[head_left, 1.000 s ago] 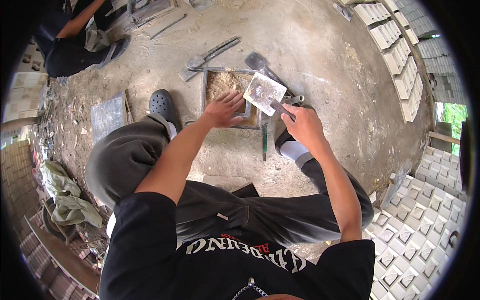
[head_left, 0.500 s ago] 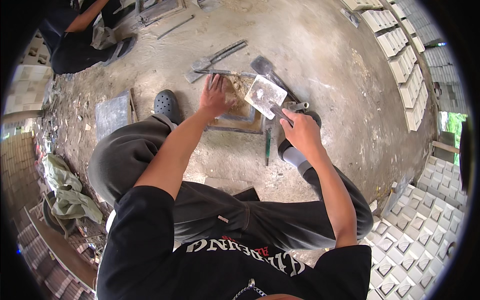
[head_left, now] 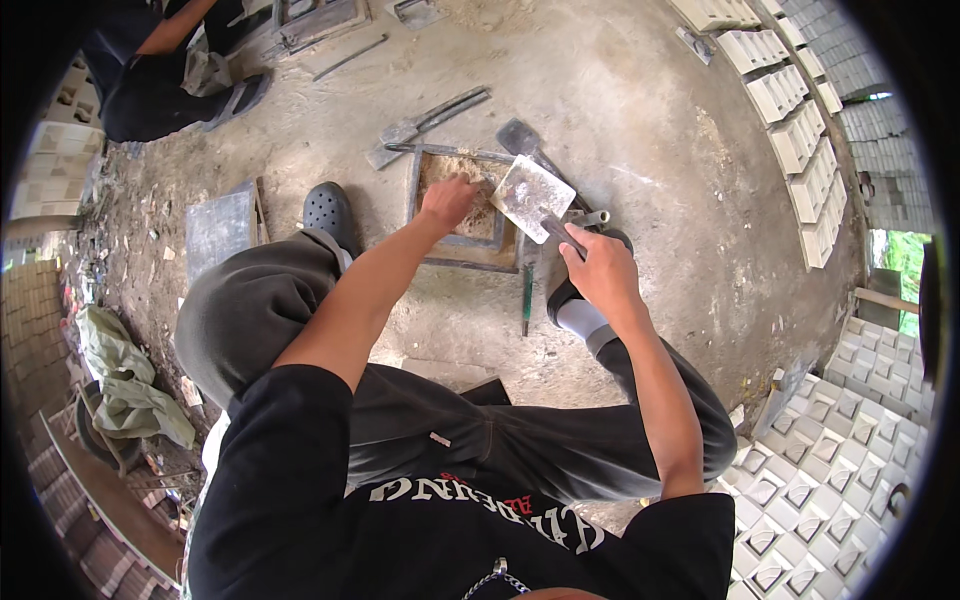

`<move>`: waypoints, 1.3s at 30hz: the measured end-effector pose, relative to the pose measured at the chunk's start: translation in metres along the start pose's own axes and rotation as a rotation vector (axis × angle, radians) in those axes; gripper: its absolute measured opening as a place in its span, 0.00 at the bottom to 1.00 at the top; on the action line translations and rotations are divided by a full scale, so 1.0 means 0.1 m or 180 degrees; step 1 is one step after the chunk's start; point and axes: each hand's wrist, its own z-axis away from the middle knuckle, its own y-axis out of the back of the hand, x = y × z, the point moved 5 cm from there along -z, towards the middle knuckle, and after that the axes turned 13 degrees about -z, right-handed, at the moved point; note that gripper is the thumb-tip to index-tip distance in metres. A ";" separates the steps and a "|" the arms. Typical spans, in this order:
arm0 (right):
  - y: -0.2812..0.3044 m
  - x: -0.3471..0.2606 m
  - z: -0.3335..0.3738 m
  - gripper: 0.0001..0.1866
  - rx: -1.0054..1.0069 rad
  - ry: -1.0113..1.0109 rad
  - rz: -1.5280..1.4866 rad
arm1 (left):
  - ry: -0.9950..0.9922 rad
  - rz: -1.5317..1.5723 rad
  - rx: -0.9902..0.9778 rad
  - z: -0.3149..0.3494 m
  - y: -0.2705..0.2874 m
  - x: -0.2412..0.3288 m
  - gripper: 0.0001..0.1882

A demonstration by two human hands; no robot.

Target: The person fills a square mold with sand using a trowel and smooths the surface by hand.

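My right hand (head_left: 603, 268) grips the dark handle of a flat, square-bladed trowel (head_left: 533, 200), its blade smeared with white and grey powder. The blade overlaps the right part of a square frame mould (head_left: 414, 195) on the floor between my feet. Tan sandy material (head_left: 455, 165) lies inside the mould. My left hand (head_left: 449, 202) is over that material, left of the trowel blade, with its fingers bent together. Whatever those fingers may hold is hidden. A green-handled tool (head_left: 527, 300) lies beside the mould's near right corner.
Metal bars (head_left: 440, 118) and a dark flat tool (head_left: 522, 138) lie past the mould. A grey board (head_left: 221, 232) is left of my clog. Another person (head_left: 165, 90) sits at the far left. Pale blocks (head_left: 790, 140) line the right side; patterned blocks (head_left: 800, 480) stand near right.
My left hand has moved right from the mould's left edge, and its spread fingers have bent together over the sandy material. The trowel stays in my right hand, nearly unmoved.
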 end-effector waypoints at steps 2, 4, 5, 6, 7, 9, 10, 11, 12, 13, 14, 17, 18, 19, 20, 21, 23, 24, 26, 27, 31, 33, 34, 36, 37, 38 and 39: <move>0.01 0.02 0.00 0.18 0.0031 0.0041 -0.0004 | 0.0007 -0.0050 0.0120 -0.02 0.00 -0.02 0.08; 0.02 0.04 0.02 0.18 0.0055 0.0044 -0.0002 | 0.0132 0.0063 0.0248 -0.02 -0.01 0.01 0.08; 0.03 0.05 0.02 0.18 0.0065 0.0026 0.0002 | 0.0114 0.0056 0.0226 0.00 -0.02 0.04 0.08; 0.03 0.06 0.03 0.18 0.0073 0.0010 0.0006 | 0.0097 0.0048 0.0203 0.01 -0.03 0.07 0.09; 0.02 0.05 0.02 0.18 0.0070 0.0002 0.0000 | 0.0097 0.0015 0.0189 0.03 -0.03 0.05 0.09; 0.00 0.03 0.00 0.18 0.0063 -0.0009 -0.0014 | -0.0041 -0.0068 0.0055 0.06 -0.10 0.01 0.10; 0.00 0.05 0.01 0.18 0.0059 -0.0012 0.0007 | -0.0127 -0.0090 -0.0008 0.06 -0.10 0.03 0.10; 0.01 0.06 0.01 0.18 0.0055 -0.0013 0.0028 | -0.0143 -0.0117 -0.0069 0.06 -0.10 0.06 0.10; 0.01 0.07 0.02 0.18 0.0051 -0.0015 0.0049 | -0.0158 -0.0144 -0.0129 0.08 -0.10 0.08 0.11; 0.00 0.07 0.03 0.18 0.0020 -0.0052 0.0000 | -0.0175 -0.0183 -0.0190 0.09 -0.13 0.09 0.11; 0.00 0.07 0.04 0.18 -0.0011 -0.0090 -0.0047 | -0.0178 -0.0143 -0.0034 0.13 -0.12 0.10 0.10; -0.03 0.07 0.05 0.18 0.0026 -0.0036 -0.0135 | -0.0174 -0.0050 0.0274 0.20 -0.10 0.06 0.09; -0.03 0.07 0.05 0.18 0.0060 0.0008 -0.0155 | -0.0173 -0.0037 0.0255 0.18 -0.11 0.04 0.08; -0.03 0.06 0.06 0.18 0.0045 -0.0025 -0.0138 | -0.0177 -0.0014 0.0216 0.18 -0.12 0.04 0.07; -0.02 0.04 0.06 0.18 0.0030 -0.0058 -0.0121 | -0.0246 -0.0040 0.0212 0.18 -0.13 0.03 0.07; -0.02 0.04 0.06 0.18 0.0015 -0.0090 -0.0104 | -0.0314 -0.0065 0.0209 0.17 -0.13 0.02 0.06; -0.03 0.06 0.07 0.18 0.0058 -0.0020 -0.0088 | -0.0384 -0.0088 0.0352 0.17 -0.12 -0.02 0.06; -0.03 0.07 0.07 0.18 0.0080 0.0018 -0.0079 | -0.0389 -0.0084 0.0496 0.17 -0.10 -0.04 0.06; -0.05 0.04 0.06 0.18 -0.0023 -0.0074 -0.0088 | -0.0335 -0.0234 0.0487 0.17 -0.08 -0.10 0.07; -0.06 0.03 0.05 0.18 -0.0074 -0.0115 -0.0094 | -0.0279 -0.0390 0.0343 0.15 -0.08 -0.15 0.07; -0.11 0.05 0.05 0.18 -0.0042 0.0069 -0.0096 | -0.0179 -0.0553 -0.0095 0.14 0.00 -0.21 0.10; -0.08 0.13 0.08 0.18 -0.0089 -0.0068 -0.0063 | -0.0058 -0.0445 -0.0376 0.08 0.10 -0.02 0.13; -0.08 0.13 0.08 0.18 -0.0076 -0.0058 -0.0068 | 0.0030 -0.0422 -0.0512 0.08 0.16 -0.01 0.15; -0.06 0.17 0.10 0.18 -0.0049 -0.0070 -0.0057 | 0.0067 -0.0414 0.0131 -0.04 0.29 0.00 0.20; -0.05 0.19 0.10 0.18 -0.0057 -0.0124 -0.0067 | 0.0095 -0.0418 0.0448 -0.11 0.35 -0.02 0.22; -0.07 0.13 0.07 0.18 -0.0081 -0.0128 -0.0111 | 0.0057 -0.0506 0.0682 -0.18 0.38 -0.15 0.26; -0.09 0.08 0.04 0.18 -0.0106 -0.0136 -0.0152 | 0.0013 -0.0591 0.0912 -0.26 0.41 -0.27 0.29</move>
